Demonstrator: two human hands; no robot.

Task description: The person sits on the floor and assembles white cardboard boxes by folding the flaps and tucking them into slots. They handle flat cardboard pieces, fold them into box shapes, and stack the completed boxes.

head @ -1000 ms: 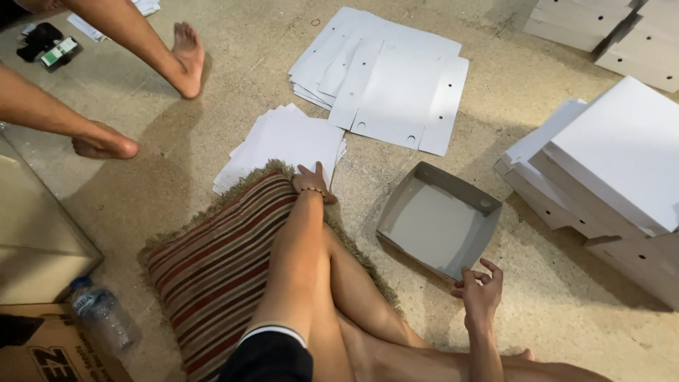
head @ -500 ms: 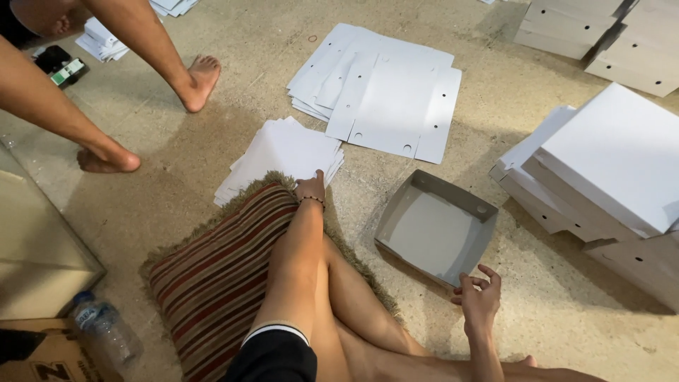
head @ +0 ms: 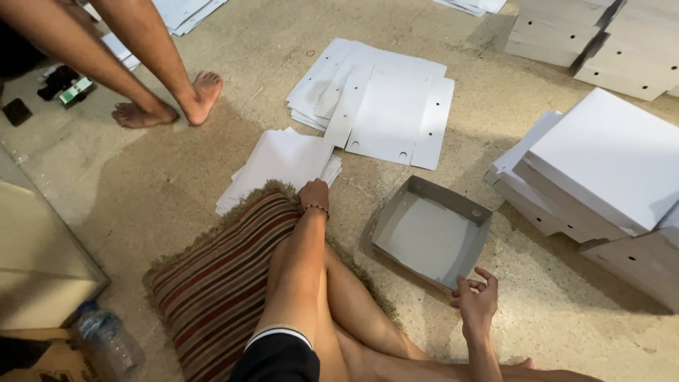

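I sit on the floor on a striped cushion (head: pixel 219 290). My left hand (head: pixel 313 194) rests knuckles-down at the cushion's far edge, touching a small stack of white paper sheets (head: pixel 279 164); whether it grips a sheet is unclear. My right hand (head: pixel 475 301) hovers with fingers apart at the near corner of a folded grey open box tray (head: pixel 433 230) and holds nothing. Beyond the tray lies a pile of flat white die-cut cardboard blanks (head: pixel 382 102) with punched holes.
Stacks of assembled white boxes (head: pixel 601 177) stand at the right and far right (head: pixel 601 42). Another person's bare feet (head: pixel 170 106) stand at the upper left. A plastic water bottle (head: pixel 106 343) and brown carton lie at the lower left.
The other person's feet have stepped closer together at the upper left. The view has shifted slightly. My hands have barely moved.
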